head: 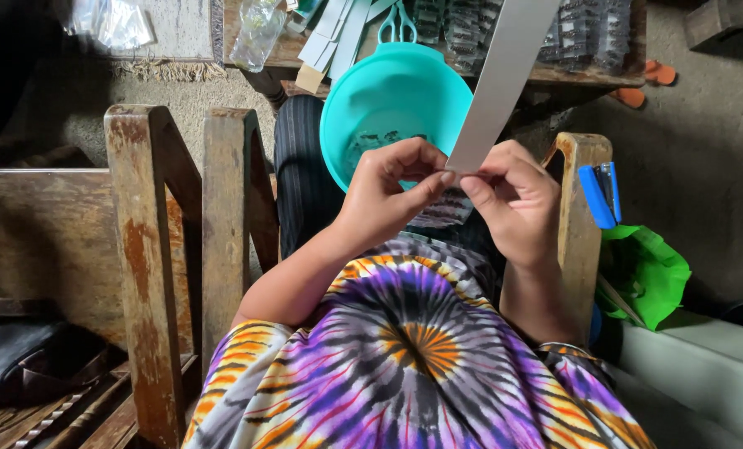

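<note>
One tie-dye shirt (405,366), left hand (386,199), right hand (517,204), one grey strip (505,75), one turquoise bowl (388,96).

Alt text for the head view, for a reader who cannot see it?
Both hands, left hand and right hand, pinch the lower end of a long grey paper strip above a turquoise plastic bowl on the seated person's lap. A blue stapler rests on the wooden chair arm to the right.

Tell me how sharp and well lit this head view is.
Head view: soft daylight falls on both hands, left hand and right hand, and the grey strip; the left corners sink into dark shadow; the bench top looks slightly blurred; wide-lens bending shows at the edges.
</note>
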